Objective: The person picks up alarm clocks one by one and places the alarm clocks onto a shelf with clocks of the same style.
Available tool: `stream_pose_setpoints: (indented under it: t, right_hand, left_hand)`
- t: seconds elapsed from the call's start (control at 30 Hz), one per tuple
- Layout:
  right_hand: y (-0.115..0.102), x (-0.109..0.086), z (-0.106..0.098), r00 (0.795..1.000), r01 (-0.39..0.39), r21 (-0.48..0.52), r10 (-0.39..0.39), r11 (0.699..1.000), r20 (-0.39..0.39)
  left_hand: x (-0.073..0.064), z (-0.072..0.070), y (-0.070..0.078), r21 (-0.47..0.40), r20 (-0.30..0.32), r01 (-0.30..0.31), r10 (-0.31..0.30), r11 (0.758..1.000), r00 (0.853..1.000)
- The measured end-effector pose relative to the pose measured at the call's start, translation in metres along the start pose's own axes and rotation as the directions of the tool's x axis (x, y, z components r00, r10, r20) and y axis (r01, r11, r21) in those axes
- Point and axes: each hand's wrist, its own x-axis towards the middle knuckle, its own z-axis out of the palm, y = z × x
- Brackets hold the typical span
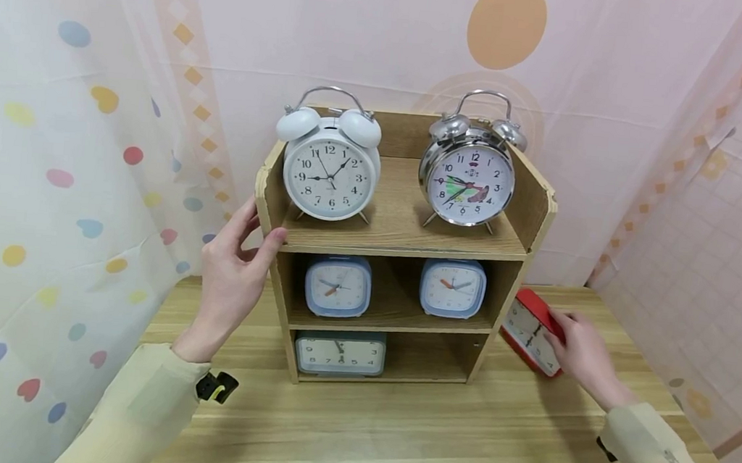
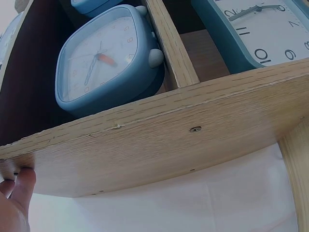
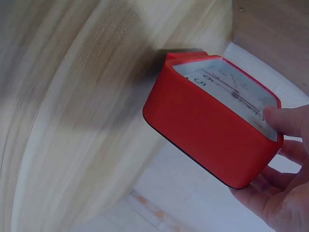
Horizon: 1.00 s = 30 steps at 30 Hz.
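Observation:
A small wooden shelf unit [image 1: 402, 250] stands on the table. My left hand [image 1: 233, 279] rests against its left side panel, the thumb at the front edge; in the left wrist view, fingers [image 2: 24, 186] touch the panel's outer face. To the right of the shelf, my right hand [image 1: 584, 354] holds a red alarm clock [image 1: 538, 303] by its right end, tilted. The right wrist view shows the thumb on the face of the red clock [image 3: 207, 125] and the fingers behind it. One end of the clock is close to the table; whether it touches cannot be told.
On top stand a white twin-bell alarm clock [image 1: 331, 177] and a silver one [image 1: 469, 185]. Two blue alarm clocks, left [image 1: 338, 287] and right [image 1: 453, 289], sit on the middle shelf. A blue-green rectangular clock [image 1: 340, 353] is bottom left. Patterned curtains [image 1: 91, 129] surround the table [image 1: 355, 434].

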Motion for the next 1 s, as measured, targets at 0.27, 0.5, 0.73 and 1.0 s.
stream_pose_setpoints:
  t: [0.27,0.5,0.73,1.0]
  right_hand:
    - [-0.009,-0.02,-0.025,0.992,0.111,-0.037,-0.113,0.993,-0.049]
    - [-0.011,-0.032,-0.046,0.971,0.221,-0.102,-0.229,0.97,-0.075]
    - [-0.014,-0.045,-0.059,0.943,0.312,-0.155,-0.325,0.937,-0.067]
    - [-0.02,-0.054,-0.066,0.916,0.379,-0.176,-0.395,0.909,-0.065]
  left_hand:
    - [0.0,0.0,0.001,0.005,0.001,0.001,-0.001,1.0,1.0]
    - [0.0,0.0,0.001,0.002,0.005,0.007,-0.007,1.0,1.0]
    - [0.0,0.0,0.001,0.009,0.0,0.008,-0.008,1.0,1.0]
    - [0.0,0.0,0.001,0.005,-0.001,0.014,-0.014,1.0,1.0]
